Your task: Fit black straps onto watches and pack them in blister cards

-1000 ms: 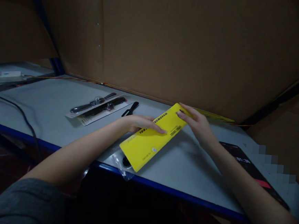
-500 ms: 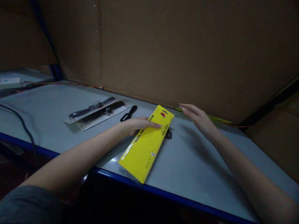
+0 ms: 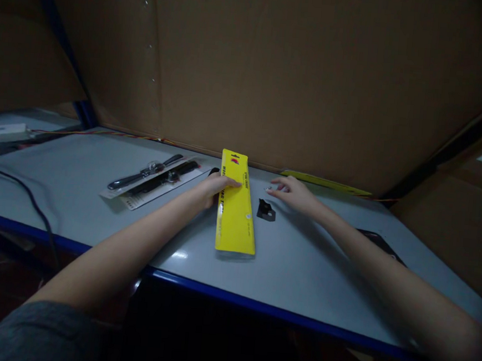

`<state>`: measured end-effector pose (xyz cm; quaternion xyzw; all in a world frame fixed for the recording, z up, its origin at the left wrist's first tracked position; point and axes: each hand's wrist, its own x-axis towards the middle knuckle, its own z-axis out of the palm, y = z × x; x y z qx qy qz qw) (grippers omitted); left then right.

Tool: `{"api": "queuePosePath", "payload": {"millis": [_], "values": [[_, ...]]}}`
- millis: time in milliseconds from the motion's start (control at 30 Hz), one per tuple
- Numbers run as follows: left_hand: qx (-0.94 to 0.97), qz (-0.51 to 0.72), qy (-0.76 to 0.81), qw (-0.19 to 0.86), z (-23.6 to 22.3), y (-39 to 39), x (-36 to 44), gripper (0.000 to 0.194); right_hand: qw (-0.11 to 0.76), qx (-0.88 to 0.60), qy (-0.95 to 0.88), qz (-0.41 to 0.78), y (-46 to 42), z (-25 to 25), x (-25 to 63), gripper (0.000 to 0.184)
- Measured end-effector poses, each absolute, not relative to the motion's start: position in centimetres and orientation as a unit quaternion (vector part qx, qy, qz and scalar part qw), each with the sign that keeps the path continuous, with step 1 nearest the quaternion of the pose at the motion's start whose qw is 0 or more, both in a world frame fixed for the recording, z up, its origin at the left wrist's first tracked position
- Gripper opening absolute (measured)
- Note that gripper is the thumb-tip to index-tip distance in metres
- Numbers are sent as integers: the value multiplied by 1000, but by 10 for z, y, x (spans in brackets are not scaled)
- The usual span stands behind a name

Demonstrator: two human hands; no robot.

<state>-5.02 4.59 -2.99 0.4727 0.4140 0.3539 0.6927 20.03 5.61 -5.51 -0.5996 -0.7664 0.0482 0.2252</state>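
Note:
A long yellow packaged card [image 3: 235, 213] lies flat on the grey table [image 3: 78, 173], running from the front edge toward the cardboard wall. My left hand [image 3: 215, 187] rests on its left side with fingers stretched across the card, open. My right hand [image 3: 290, 191] hovers low over the table just right of the card, fingers extended and open, close to a small black part [image 3: 266, 210] that lies between the hand and the card.
Two packaged tools [image 3: 153, 176] lie to the left of the card. A black cable [image 3: 23, 191] crosses the table's left end. A cardboard wall [image 3: 294, 79] closes the back. A yellow strip [image 3: 328, 183] lies along its foot. A dark flat item [image 3: 380, 244] sits at right.
The yellow card swung from a diagonal to nearly straight and slid away from the front edge. My right hand let go of it and came down near the small black part, now uncovered.

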Motion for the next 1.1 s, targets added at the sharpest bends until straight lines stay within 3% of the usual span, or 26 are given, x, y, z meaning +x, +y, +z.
{"api": "queuePosePath", "payload": {"millis": [267,633,967,1100], "values": [[504,363,442,647,-32,47,-49,47,204,-604,-770,29,74,-62,196,20],[523,438,407,608,-16,37,-49,37,218,-590,-777,31,53,-62,203,19],[478,401,368,689,-12,37,-47,40,258,-592,-763,15,36,-61,200,20],[470,434,354,682,-16,36,-43,40,329,-596,-731,50,17,-38,180,31]]}}
